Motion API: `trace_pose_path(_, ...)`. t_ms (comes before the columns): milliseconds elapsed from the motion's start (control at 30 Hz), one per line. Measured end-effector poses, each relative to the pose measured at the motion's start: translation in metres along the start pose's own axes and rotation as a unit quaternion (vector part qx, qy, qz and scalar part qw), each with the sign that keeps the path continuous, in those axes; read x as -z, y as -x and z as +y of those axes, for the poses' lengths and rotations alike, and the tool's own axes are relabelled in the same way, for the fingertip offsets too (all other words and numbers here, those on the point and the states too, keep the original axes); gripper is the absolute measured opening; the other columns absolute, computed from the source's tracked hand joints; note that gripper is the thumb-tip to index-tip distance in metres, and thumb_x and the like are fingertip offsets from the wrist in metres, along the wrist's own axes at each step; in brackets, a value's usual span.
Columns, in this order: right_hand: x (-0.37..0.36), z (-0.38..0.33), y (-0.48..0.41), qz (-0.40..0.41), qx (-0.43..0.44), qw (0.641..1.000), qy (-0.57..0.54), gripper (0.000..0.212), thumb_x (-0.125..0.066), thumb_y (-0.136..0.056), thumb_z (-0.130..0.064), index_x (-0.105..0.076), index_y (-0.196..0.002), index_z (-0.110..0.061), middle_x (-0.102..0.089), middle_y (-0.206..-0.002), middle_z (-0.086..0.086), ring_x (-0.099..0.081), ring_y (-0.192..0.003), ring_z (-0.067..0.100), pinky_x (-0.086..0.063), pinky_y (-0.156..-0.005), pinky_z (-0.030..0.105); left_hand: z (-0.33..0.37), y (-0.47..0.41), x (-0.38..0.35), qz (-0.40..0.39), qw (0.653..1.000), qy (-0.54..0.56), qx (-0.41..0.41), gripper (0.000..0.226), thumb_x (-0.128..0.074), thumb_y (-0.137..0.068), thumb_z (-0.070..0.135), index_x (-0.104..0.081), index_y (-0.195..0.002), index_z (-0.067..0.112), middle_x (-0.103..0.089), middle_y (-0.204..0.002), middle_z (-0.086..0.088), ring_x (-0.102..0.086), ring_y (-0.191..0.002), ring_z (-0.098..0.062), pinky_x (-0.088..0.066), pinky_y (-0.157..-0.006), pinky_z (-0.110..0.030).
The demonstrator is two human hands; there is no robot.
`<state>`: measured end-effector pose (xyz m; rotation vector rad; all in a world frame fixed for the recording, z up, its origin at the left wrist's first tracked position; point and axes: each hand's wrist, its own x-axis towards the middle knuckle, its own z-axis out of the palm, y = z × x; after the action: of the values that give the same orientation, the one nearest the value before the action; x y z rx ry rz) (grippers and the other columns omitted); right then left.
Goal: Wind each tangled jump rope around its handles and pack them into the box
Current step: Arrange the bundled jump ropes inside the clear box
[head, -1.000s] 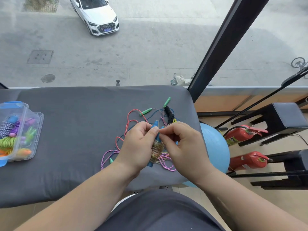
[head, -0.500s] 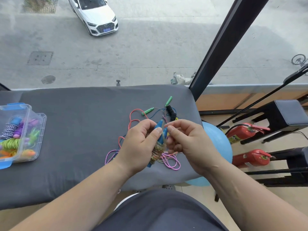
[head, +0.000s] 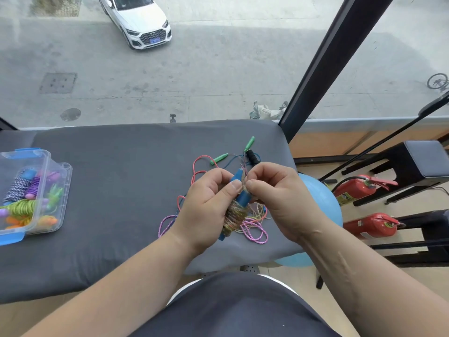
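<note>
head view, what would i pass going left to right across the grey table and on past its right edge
clear plastic box → left hand, gripping the blue handles → right hand, pinching the rope → blue ball → red fire extinguishers

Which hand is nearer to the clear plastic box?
Left. The left hand lies well right of the box; the right hand lies farther right, past the blue handles.
</note>
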<state>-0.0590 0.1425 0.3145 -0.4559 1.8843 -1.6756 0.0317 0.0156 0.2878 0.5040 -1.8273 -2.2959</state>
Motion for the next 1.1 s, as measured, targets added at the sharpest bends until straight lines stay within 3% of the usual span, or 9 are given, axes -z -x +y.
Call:
trace_pose_path(67,-0.001,0.0,0.001,-0.01,-0.001,1.0,-0.015,0.007,-0.06,-0.074,-0.002,-0.065,-0.074,-0.005,-0.056,-0.065,0.011,-0.049,-0.06,0.018,-0.045,-0.057,0.029,0.0,-0.001,0.0,0.017,1.0,0.021,0.012,0.017,-0.06,-0.092,0.024,-0.062,-0.09,0.008,-0.065,-0.079,-0.011,-0.057,-0.071,-0.021,-0.049,-0.064,-0.037)
trace_pose_path(200,-0.002,0.003,0.007,-0.028,-0.01,0.999,-0.011,0.031,-0.054,-0.081,0.017,-0.071,-0.09,-0.006,-0.056,-0.069,0.015,-0.049,-0.064,0.023,-0.046,-0.062,0.035,0.004,-0.004,0.005,0.026,1.0,-0.005,-0.002,0.015,-0.06,-0.092,0.023,-0.061,-0.086,0.01,-0.065,-0.073,-0.005,-0.058,-0.065,-0.017,-0.05,-0.061,-0.034)
trace_pose_path(400,0.014,-0.001,0.0,-0.046,-0.02,0.999,-0.004,0.019,-0.055,-0.076,-0.009,-0.072,-0.075,-0.017,-0.064,-0.069,0.003,-0.055,-0.065,0.013,-0.049,-0.061,0.028,0.005,-0.005,-0.008,0.024,0.999,-0.04,-0.009,0.017,-0.06,-0.09,0.027,-0.063,-0.084,0.012,-0.062,-0.073,-0.002,-0.054,-0.067,-0.017,-0.046,-0.062,-0.035)
trace_pose_path(533,0.027,0.002,-0.003,-0.088,0.007,0.994,0.068,0.005,-0.067,-0.081,-0.011,-0.072,-0.079,-0.011,-0.062,-0.073,0.023,-0.05,-0.065,0.021,-0.044,-0.063,0.038,0.0,-0.006,-0.021,0.058,0.998,-0.013,0.021,0.023,-0.062,-0.089,0.026,-0.061,-0.086,0.003,-0.061,-0.073,-0.01,-0.055,-0.067,-0.023,-0.047,-0.064,-0.042)
trace_pose_path(667,0.042,0.004,-0.009,-0.13,0.02,0.985,0.115,0.011,-0.072,-0.085,-0.009,-0.067,-0.077,-0.014,-0.062,-0.071,0.015,-0.05,-0.063,0.017,-0.045,-0.061,0.041,-0.001,-0.008,-0.037,0.083,0.996,-0.002,0.045,0.016,-0.06,-0.1,0.008,-0.06,-0.084,0.005,-0.06,-0.071,-0.009,-0.055,-0.064,-0.02,-0.048,-0.06,-0.035)
trace_pose_path(733,0.049,0.005,-0.013,-0.151,0.008,0.985,0.078,0.013,-0.074,-0.084,-0.009,-0.062,-0.084,-0.012,-0.061,-0.075,0.018,-0.051,-0.065,0.019,-0.046,-0.062,0.039,0.0,-0.01,-0.044,0.092,0.995,-0.003,0.049,0.017,-0.056,-0.101,0.006,-0.059,-0.085,0.005,-0.06,-0.072,-0.007,-0.056,-0.064,-0.017,-0.048,-0.059,-0.033)
trace_pose_path(867,0.059,0.012,-0.025,-0.089,-0.042,0.993,-0.06,0.036,-0.078,-0.082,0.0,-0.049,-0.104,-0.007,-0.061,-0.077,0.012,-0.057,-0.071,0.027,-0.053,-0.064,0.035,0.001,-0.018,-0.052,0.105,0.993,-0.051,0.035,0.019,-0.049,-0.105,0.008,-0.061,-0.09,0.009,-0.064,-0.073,0.001,-0.058,-0.066,-0.011,-0.049,-0.062,-0.026)
trace_pose_path(967,0.061,0.018,-0.029,-0.05,-0.018,0.998,-0.041,0.035,-0.08,-0.08,-0.003,-0.055,-0.105,-0.009,-0.065,-0.075,0.007,-0.062,-0.071,0.021,-0.057,-0.069,0.039,-0.002,-0.02,-0.051,0.103,0.992,-0.052,0.06,0.019,-0.046,-0.105,0.007,-0.064,-0.101,0.008,-0.068,-0.079,0.003,-0.063,-0.071,-0.008,-0.051,-0.063,-0.022)
trace_pose_path(1100,0.057,0.028,-0.03,-0.046,0.019,0.998,-0.023,0.027,-0.081,-0.08,-0.006,-0.063,-0.099,-0.009,-0.065,-0.076,-0.001,-0.061,-0.073,0.013,-0.058,-0.072,0.039,-0.009,-0.015,-0.043,0.103,0.989,-0.066,0.079,0.016,-0.051,-0.105,0.009,-0.067,-0.108,0.011,-0.073,-0.09,-0.008,-0.07,-0.082,-0.017,-0.056,-0.071,-0.028)
